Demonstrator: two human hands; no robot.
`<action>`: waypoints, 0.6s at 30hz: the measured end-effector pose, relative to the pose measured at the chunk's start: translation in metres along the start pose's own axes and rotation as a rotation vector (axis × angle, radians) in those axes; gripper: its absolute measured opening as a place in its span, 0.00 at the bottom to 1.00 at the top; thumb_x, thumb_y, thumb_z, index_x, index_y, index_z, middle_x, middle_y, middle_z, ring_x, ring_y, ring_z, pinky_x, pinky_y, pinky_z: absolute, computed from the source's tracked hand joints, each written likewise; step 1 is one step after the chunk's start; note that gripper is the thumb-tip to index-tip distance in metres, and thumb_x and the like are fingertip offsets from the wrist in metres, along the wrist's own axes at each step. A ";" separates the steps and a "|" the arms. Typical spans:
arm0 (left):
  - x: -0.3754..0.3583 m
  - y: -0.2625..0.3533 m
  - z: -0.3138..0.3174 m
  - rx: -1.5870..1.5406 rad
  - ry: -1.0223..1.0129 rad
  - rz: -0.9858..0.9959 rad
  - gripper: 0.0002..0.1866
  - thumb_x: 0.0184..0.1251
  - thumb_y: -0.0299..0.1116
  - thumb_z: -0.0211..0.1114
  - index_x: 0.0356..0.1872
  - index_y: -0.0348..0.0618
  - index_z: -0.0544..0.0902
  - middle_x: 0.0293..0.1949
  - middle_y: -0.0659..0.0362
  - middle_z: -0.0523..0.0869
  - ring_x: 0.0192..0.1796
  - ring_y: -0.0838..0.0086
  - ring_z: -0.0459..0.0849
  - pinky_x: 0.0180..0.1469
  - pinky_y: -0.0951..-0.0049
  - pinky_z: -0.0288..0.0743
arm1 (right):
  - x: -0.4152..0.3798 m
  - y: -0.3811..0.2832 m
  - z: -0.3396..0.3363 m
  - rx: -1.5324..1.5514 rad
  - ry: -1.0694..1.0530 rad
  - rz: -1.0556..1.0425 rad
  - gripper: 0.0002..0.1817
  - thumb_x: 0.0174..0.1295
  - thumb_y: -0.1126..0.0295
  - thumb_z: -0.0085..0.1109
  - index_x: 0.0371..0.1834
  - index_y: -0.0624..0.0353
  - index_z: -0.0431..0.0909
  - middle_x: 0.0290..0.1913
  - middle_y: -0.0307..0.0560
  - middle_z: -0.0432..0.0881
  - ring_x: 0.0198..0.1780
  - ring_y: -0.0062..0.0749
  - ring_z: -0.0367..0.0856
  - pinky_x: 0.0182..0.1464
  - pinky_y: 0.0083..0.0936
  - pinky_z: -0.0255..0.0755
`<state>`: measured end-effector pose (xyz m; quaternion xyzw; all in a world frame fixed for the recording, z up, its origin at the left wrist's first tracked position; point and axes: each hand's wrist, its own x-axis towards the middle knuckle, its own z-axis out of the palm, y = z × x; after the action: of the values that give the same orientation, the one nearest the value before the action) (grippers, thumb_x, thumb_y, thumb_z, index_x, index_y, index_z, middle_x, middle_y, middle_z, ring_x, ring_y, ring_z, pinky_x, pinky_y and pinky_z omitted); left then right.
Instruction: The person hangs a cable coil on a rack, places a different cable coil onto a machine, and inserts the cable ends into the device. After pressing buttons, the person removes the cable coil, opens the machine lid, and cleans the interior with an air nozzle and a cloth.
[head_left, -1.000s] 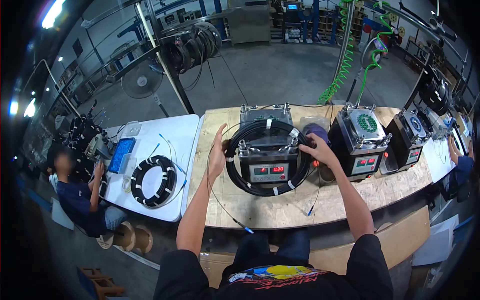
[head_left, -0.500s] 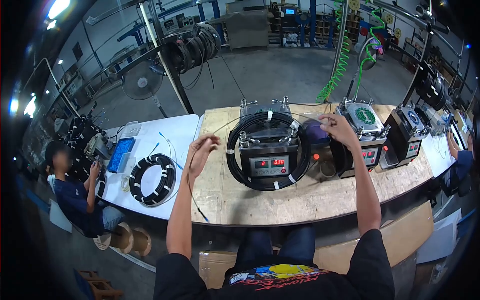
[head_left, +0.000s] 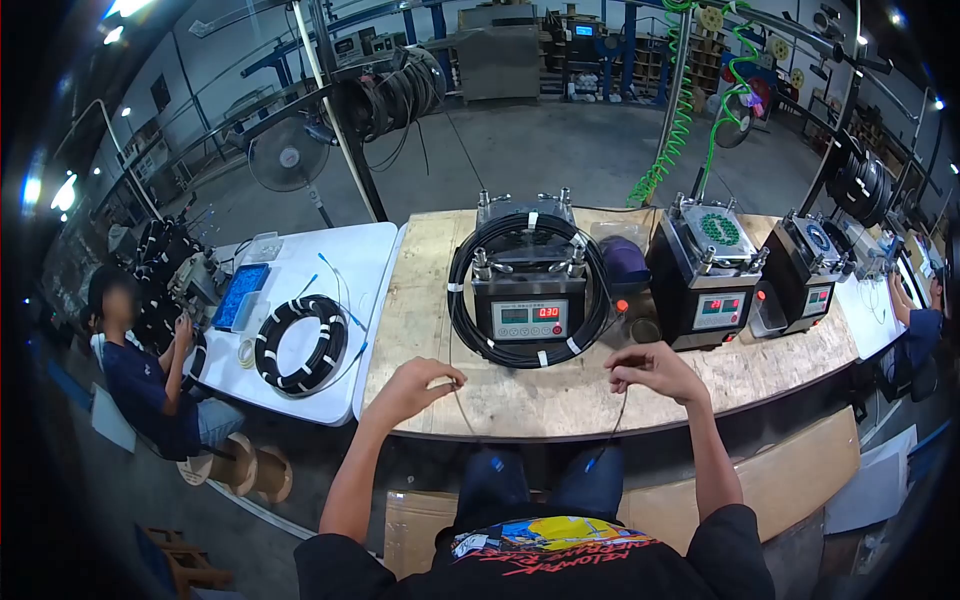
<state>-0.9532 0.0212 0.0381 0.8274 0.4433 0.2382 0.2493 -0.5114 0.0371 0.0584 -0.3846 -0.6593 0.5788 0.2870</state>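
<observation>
My left hand (head_left: 412,392), at the near edge of the wooden bench, pinches a thin dark cable between thumb and fingertips. The cable's blue-tipped end (head_left: 497,464) dangles over my lap. Across from it, my right hand (head_left: 660,372) pinches another length of thin cable, with a blue tip (head_left: 590,463) hanging below. Beyond both hands, a coil of black cable (head_left: 462,322) with white ties leans round the front of a metal machine (head_left: 527,290) with a red digital display. From the coil's left side a thin strand appears to run down to my left hand.
Two similar machines (head_left: 700,290) (head_left: 800,265) stand to the right, beside a purple object (head_left: 626,262). On the white table at left lie another tied coil (head_left: 265,350) and a blue tray (head_left: 240,297). A seated person (head_left: 140,370) works there; another person (head_left: 925,330) is far right.
Both hands have come down and closer together, from beside the coil to the bench's near edge. Both blue tips now hang over my lap; earlier only the left one showed.
</observation>
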 end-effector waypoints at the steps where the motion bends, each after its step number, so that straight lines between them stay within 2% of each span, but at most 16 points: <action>1: -0.001 0.004 0.002 0.107 -0.009 0.038 0.09 0.66 0.30 0.72 0.45 0.43 0.90 0.42 0.57 0.93 0.47 0.64 0.90 0.55 0.64 0.77 | -0.001 0.000 0.004 -0.048 -0.029 -0.034 0.12 0.75 0.74 0.59 0.56 0.71 0.83 0.42 0.49 0.88 0.43 0.27 0.88 0.48 0.28 0.84; 2: -0.004 0.010 0.006 0.212 -0.019 0.075 0.08 0.67 0.31 0.71 0.45 0.44 0.90 0.42 0.57 0.93 0.48 0.65 0.89 0.56 0.64 0.76 | -0.002 -0.002 0.005 -0.227 -0.079 -0.004 0.14 0.73 0.73 0.61 0.57 0.67 0.83 0.49 0.49 0.90 0.48 0.31 0.89 0.53 0.30 0.83; 5: -0.006 0.031 0.013 0.567 -0.068 0.161 0.07 0.70 0.35 0.67 0.43 0.49 0.89 0.38 0.62 0.87 0.49 0.70 0.84 0.58 0.66 0.72 | -0.004 -0.031 0.017 -0.616 -0.137 -0.123 0.16 0.69 0.71 0.62 0.58 0.64 0.84 0.55 0.50 0.89 0.52 0.36 0.88 0.57 0.33 0.81; 6: -0.006 0.039 0.013 0.689 -0.087 0.182 0.06 0.69 0.35 0.67 0.43 0.50 0.89 0.39 0.63 0.85 0.50 0.71 0.83 0.59 0.65 0.72 | -0.008 -0.028 0.021 -0.798 -0.084 -0.205 0.16 0.64 0.71 0.62 0.55 0.62 0.84 0.55 0.51 0.87 0.53 0.41 0.86 0.58 0.39 0.78; 9: 0.001 0.061 0.007 0.914 -0.064 0.322 0.05 0.66 0.34 0.67 0.40 0.52 0.88 0.40 0.65 0.82 0.53 0.72 0.80 0.61 0.65 0.71 | -0.014 -0.036 0.028 -1.174 0.016 -0.259 0.11 0.61 0.69 0.63 0.45 0.59 0.87 0.49 0.50 0.86 0.53 0.38 0.83 0.60 0.40 0.73; 12: 0.007 0.073 0.003 1.029 -0.076 0.462 0.04 0.63 0.33 0.67 0.37 0.52 0.88 0.45 0.65 0.81 0.56 0.73 0.79 0.64 0.62 0.71 | -0.018 -0.078 0.042 -1.546 -0.072 -0.266 0.09 0.62 0.64 0.65 0.41 0.55 0.87 0.47 0.48 0.83 0.59 0.36 0.79 0.68 0.39 0.67; 13: 0.009 0.076 0.002 1.059 -0.095 0.504 0.03 0.63 0.32 0.66 0.35 0.52 0.87 0.47 0.65 0.81 0.57 0.73 0.78 0.66 0.61 0.71 | -0.017 -0.081 0.044 -1.612 -0.102 -0.343 0.09 0.61 0.64 0.66 0.39 0.54 0.87 0.46 0.48 0.83 0.60 0.35 0.78 0.69 0.39 0.65; 15: 0.017 0.088 -0.001 1.089 -0.133 0.610 0.03 0.62 0.32 0.66 0.34 0.51 0.87 0.45 0.65 0.84 0.55 0.71 0.81 0.67 0.61 0.71 | -0.016 -0.083 0.048 -1.737 -0.168 -0.504 0.08 0.58 0.62 0.67 0.35 0.54 0.87 0.46 0.46 0.82 0.61 0.34 0.77 0.70 0.40 0.63; 16: 0.019 0.092 -0.002 1.104 -0.152 0.663 0.03 0.62 0.32 0.66 0.33 0.51 0.87 0.43 0.65 0.85 0.54 0.70 0.82 0.68 0.60 0.70 | -0.013 -0.078 0.048 -1.674 -0.247 -0.516 0.09 0.57 0.62 0.67 0.35 0.54 0.87 0.44 0.46 0.83 0.59 0.35 0.78 0.69 0.40 0.65; 18: 0.017 0.059 0.028 0.968 -0.332 0.590 0.04 0.62 0.31 0.65 0.31 0.51 0.87 0.39 0.65 0.87 0.52 0.68 0.84 0.66 0.60 0.72 | -0.003 -0.054 0.049 -1.543 -0.399 -0.536 0.09 0.56 0.63 0.68 0.33 0.56 0.88 0.41 0.47 0.84 0.56 0.37 0.81 0.66 0.41 0.68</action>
<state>-0.8912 0.0019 0.0570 0.9616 0.2077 -0.0646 -0.1672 -0.5593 0.0064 0.1039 -0.1939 -0.9776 -0.0648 -0.0508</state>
